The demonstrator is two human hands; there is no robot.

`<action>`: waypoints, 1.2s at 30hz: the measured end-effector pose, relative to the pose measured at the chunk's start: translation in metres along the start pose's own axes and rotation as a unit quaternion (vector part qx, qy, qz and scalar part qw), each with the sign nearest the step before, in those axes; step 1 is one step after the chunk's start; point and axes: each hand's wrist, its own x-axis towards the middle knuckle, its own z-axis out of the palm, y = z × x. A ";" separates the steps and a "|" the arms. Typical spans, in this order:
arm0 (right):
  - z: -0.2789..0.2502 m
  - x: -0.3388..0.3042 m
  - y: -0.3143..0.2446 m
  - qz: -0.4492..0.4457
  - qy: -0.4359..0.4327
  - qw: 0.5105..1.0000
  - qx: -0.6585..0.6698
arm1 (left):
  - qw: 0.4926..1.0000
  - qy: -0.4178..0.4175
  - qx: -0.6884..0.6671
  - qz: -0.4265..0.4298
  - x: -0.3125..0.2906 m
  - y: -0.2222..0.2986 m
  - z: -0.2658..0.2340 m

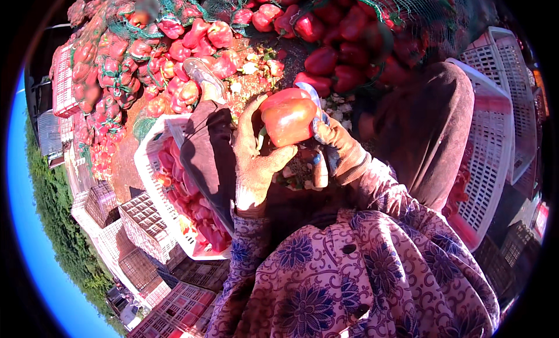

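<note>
A large red bell pepper is held up between my hands in the middle of the view. My left hand in a soiled glove cups its left side, thumb below, beside the green stem. On the other side, my right hand, also gloved, is closed round a knife. Its wooden handle end shows below the fist, and a pale blade shows behind the pepper's upper right. Whether the blade touches the pepper is hidden. Pale trimmed scraps lie on the ground beyond my hands.
A white crate of red peppers stands by my left leg; another crate holding some is at my right. Ahead are heaped peppers and green net bags. Stacked crates stand lower left.
</note>
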 end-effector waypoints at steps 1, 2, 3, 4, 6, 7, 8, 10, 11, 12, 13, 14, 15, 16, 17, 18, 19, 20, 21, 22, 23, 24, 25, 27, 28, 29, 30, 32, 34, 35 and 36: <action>0.007 -0.004 -0.008 -0.012 0.008 1.000 -0.016 | 0.999 -0.014 0.044 0.013 -0.003 0.002 -0.002; 0.014 -0.008 -0.015 -0.024 0.017 0.999 -0.031 | 0.998 -0.011 -0.062 0.011 -0.006 0.008 0.004; 0.018 -0.011 -0.018 -0.035 0.025 0.998 -0.045 | 0.997 -0.013 -0.075 0.000 -0.007 0.012 0.002; 0.012 -0.007 -0.016 -0.050 0.017 0.996 -0.071 | 0.996 -0.015 -0.088 -0.012 -0.008 0.016 -0.001; 0.016 -0.009 -0.027 -0.028 0.021 0.991 -0.129 | 0.999 -0.002 0.044 0.012 -0.009 0.020 -0.009; 0.021 -0.011 -0.032 -0.016 0.024 0.987 -0.158 | 0.989 -0.005 0.140 0.037 -0.010 0.021 -0.009; 0.028 -0.014 -0.036 0.009 0.036 0.987 -0.158 | 0.970 -0.009 0.236 0.061 -0.010 0.024 -0.009; 0.036 -0.015 -0.037 -0.065 0.043 0.973 -0.219 | 0.933 -0.019 0.346 0.098 -0.006 0.034 0.005; 0.038 -0.016 -0.038 -0.105 0.049 0.962 -0.249 | 0.942 -0.026 0.330 0.064 -0.004 0.035 0.008; 0.033 -0.020 -0.043 -0.092 0.025 0.970 -0.226 | 0.948 -0.036 0.315 0.030 -0.001 0.039 0.014; 0.032 -0.024 -0.051 -0.098 0.052 0.960 -0.257 | 0.957 -0.060 0.286 -0.001 0.004 0.035 0.025; 0.031 -0.023 -0.047 -0.052 0.050 0.967 -0.243 | 0.977 -0.038 0.207 -0.035 -0.002 0.023 0.020; 0.040 -0.031 -0.058 0.028 0.074 0.968 -0.239 | 0.991 -0.027 0.125 -0.041 -0.008 0.015 0.022; 0.026 -0.020 -0.033 -0.063 0.065 0.966 -0.241 | 0.994 -0.022 0.095 -0.044 -0.013 0.015 0.022; 0.029 -0.023 -0.031 -0.064 0.067 0.974 -0.209 | 0.994 -0.010 0.112 0.009 -0.018 0.005 0.018; 0.039 -0.032 -0.042 -0.033 0.081 0.976 -0.202 | 0.993 -0.001 0.113 0.017 -0.020 0.005 0.014; 0.045 -0.035 -0.047 0.001 0.082 0.978 -0.190 | 0.995 0.006 0.100 0.014 -0.019 0.006 0.012; 0.042 -0.039 -0.048 0.007 0.085 0.980 -0.180 | 0.997 0.008 0.079 0.005 -0.019 0.003 0.014; 0.041 -0.041 -0.050 0.006 0.083 0.983 -0.164 | 0.998 -0.001 0.060 -0.003 -0.016 0.003 0.016; 0.040 -0.047 -0.054 0.006 0.088 0.986 -0.143 | 0.999 -0.011 0.040 -0.013 -0.013 0.003 0.021; 0.036 -0.046 -0.053 -0.011 0.082 0.990 -0.112 | 0.999 -0.020 0.017 -0.022 -0.011 0.001 0.026; 0.034 -0.043 -0.046 -0.022 0.068 0.994 -0.078 | 0.999 -0.019 0.003 -0.031 -0.012 0.004 0.026; 0.032 -0.041 -0.040 -0.031 0.053 0.997 -0.045 | 0.999 -0.018 -0.012 -0.040 -0.013 0.006 0.026; 0.026 -0.040 -0.037 -0.043 0.074 0.996 -0.023 | 0.997 -0.024 -0.047 -0.057 -0.010 0.003 0.026; 0.017 -0.032 -0.028 -0.046 0.089 0.995 0.000 | 0.996 -0.028 -0.059 -0.064 -0.007 0.006 0.029; 0.015 -0.027 -0.023 -0.045 0.100 0.994 0.018 | 0.994 -0.029 -0.072 -0.072 -0.006 0.010 0.029; 0.029 -0.029 -0.029 -0.060 0.147 0.987 0.014 | 0.993 -0.025 -0.085 -0.075 -0.004 0.019 0.028; 0.025 -0.025 -0.026 -0.045 0.176 0.983 0.011 | 0.987 -0.049 -0.130 -0.076 0.004 0.032 0.032; 0.014 -0.009 -0.014 -0.071 0.204 0.976 -0.004 | 0.976 -0.102 -0.178 -0.075 0.019 0.058 0.049; 0.004 0.000 -0.005 -0.104 0.226 0.969 -0.008 | 0.965 -0.147 -0.203 -0.084 0.030 0.065 0.069; 0.011 -0.005 -0.007 -0.108 0.204 0.973 -0.005 | 0.954 -0.182 -0.221 -0.092 0.039 0.078 0.087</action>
